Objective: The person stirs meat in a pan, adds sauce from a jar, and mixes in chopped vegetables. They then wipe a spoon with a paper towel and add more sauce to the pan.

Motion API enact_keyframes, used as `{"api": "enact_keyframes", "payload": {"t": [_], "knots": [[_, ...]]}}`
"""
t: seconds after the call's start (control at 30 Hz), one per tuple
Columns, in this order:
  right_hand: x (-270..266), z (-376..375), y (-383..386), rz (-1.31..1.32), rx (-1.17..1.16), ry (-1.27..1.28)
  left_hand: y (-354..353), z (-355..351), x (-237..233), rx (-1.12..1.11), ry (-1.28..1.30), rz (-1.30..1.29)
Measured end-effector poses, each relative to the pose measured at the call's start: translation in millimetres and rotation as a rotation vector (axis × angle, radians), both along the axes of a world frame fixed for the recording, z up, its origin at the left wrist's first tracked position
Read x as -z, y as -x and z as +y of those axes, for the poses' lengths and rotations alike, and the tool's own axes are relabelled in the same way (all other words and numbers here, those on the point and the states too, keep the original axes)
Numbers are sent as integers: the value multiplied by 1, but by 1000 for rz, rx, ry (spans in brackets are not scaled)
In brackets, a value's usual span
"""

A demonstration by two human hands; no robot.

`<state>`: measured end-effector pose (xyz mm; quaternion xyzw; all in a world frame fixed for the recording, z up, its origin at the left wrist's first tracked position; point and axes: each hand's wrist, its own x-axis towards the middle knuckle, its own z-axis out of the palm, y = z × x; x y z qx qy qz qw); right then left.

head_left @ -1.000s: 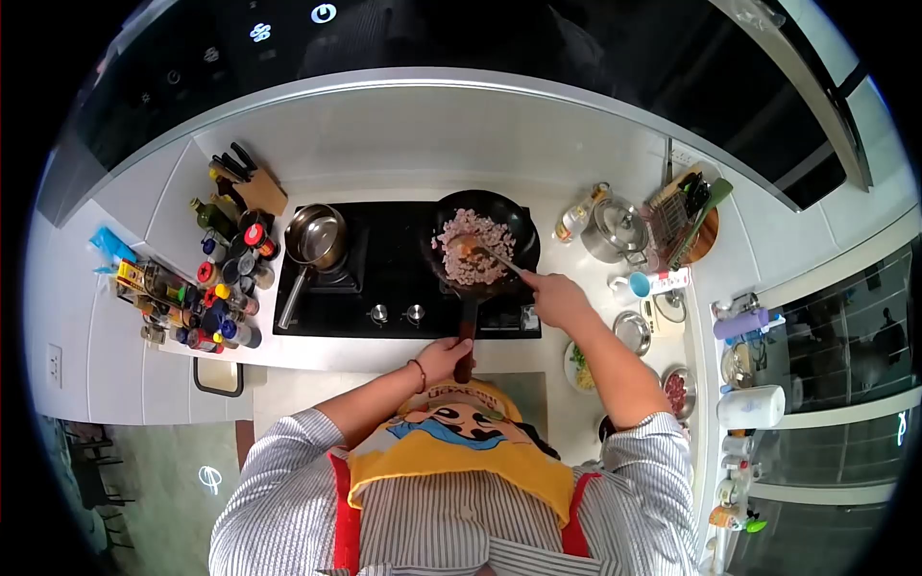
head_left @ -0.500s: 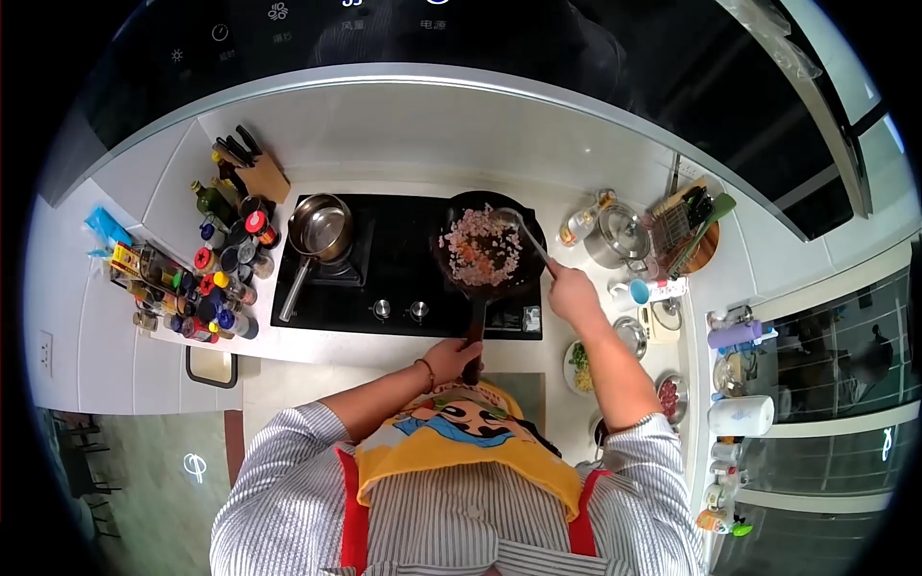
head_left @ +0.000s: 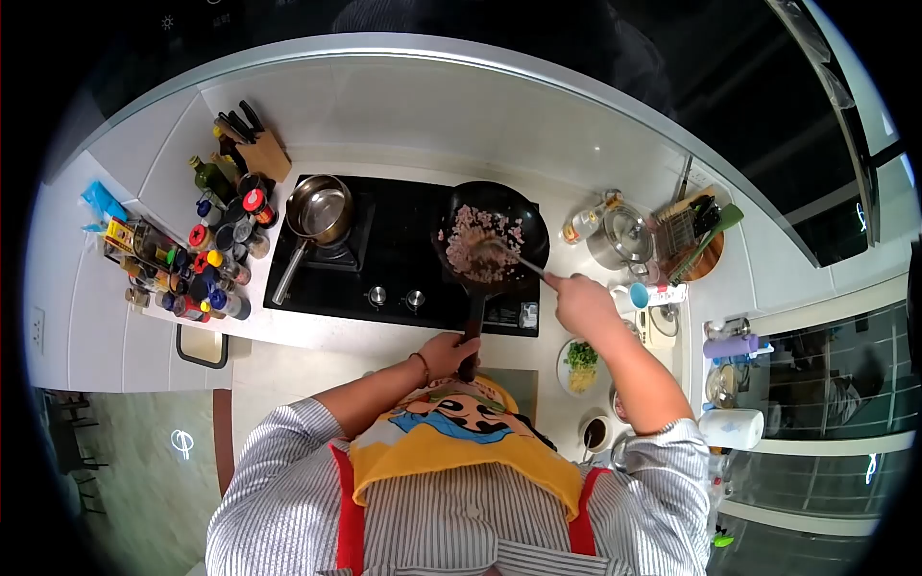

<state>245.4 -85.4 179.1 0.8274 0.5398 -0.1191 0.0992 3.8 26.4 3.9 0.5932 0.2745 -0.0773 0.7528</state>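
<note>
My left hand [head_left: 449,355] is wrapped round the dark handle [head_left: 475,315] of a black wok [head_left: 523,208] on the right side of the stove. Small pieces of pinkish chopped meat [head_left: 471,235] lie across the wok's bottom. In my right hand [head_left: 584,305], closed, is the handle of a long metal spatula [head_left: 527,264]. Its head rests among the meat near the middle of the wok and is partly hidden by it.
A steel saucepan [head_left: 321,209] stands on the left burner. Seasoning bottles [head_left: 216,278] and a knife block [head_left: 264,154] crowd the left. At right are a lidded pot [head_left: 619,240], a plate of chopped greens [head_left: 578,370] and a cup of dark liquid [head_left: 596,434].
The spatula head has moved from the wok's upper right down towards its middle, and my right hand has shifted right and lower. The meat is gathered more loosely around it. The view has shifted slightly.
</note>
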Motion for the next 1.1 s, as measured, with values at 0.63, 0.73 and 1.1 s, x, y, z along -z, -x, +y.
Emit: {"api": "enact_keyframes", "payload": {"t": [0.63,0.73,1.1], "knots": [[7,9,-3,37,124,-103,2,0,-5,-18,-16,2],[43,28,-29,86,210,-203,3,-1,0,-33,-3,-14],[-61,-12,17,52,67,42,2,-2,2,-39,-12,-7]]}}
